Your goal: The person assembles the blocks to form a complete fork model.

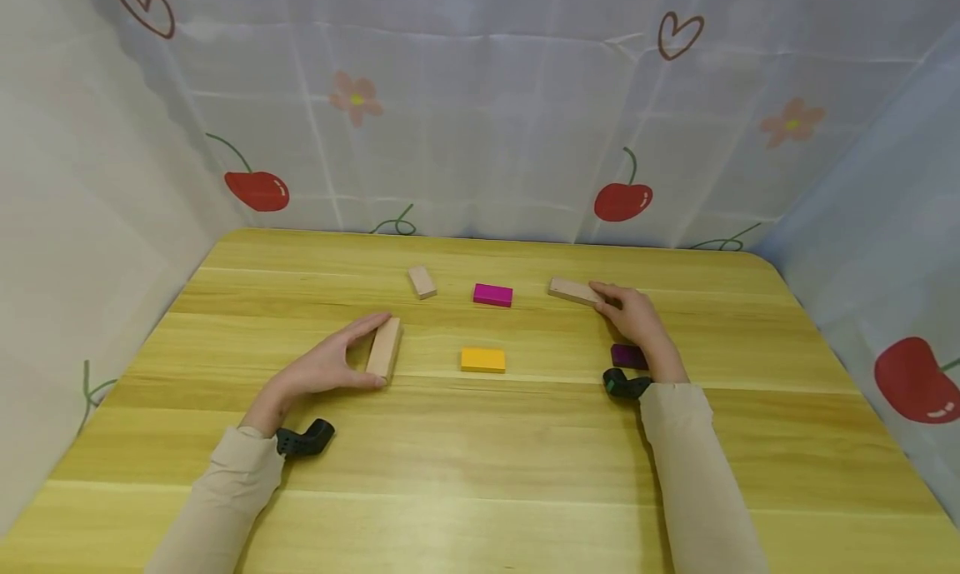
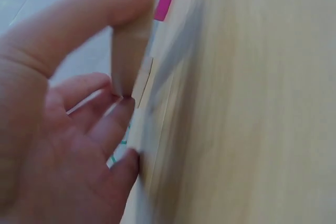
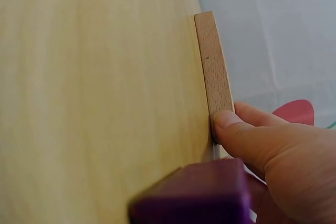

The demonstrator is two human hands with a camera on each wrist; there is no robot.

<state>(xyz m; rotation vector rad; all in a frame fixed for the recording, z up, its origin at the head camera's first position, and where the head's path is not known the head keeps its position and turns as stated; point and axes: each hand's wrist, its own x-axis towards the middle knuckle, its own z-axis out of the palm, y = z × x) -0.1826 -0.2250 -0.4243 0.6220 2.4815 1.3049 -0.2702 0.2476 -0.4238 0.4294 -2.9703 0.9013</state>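
I counted one magenta block, one yellow block, one purple, one short wooden; my left hand's fingers pinched one long wooden block, my right hand's another.

Clocked from the yellow block on the worktop: free to pass at six o'clock, hemmed by the right sleeve at four and left sleeve at eight. Blocked at nine by a long wooden block in the left hand, at eleven by a short wooden block, at twelve by a magenta block; passable between those last two. Barred at two by a wooden bar in the right hand. Passable at three as far as a dark purple block. Walled beyond twelve by a curtain.
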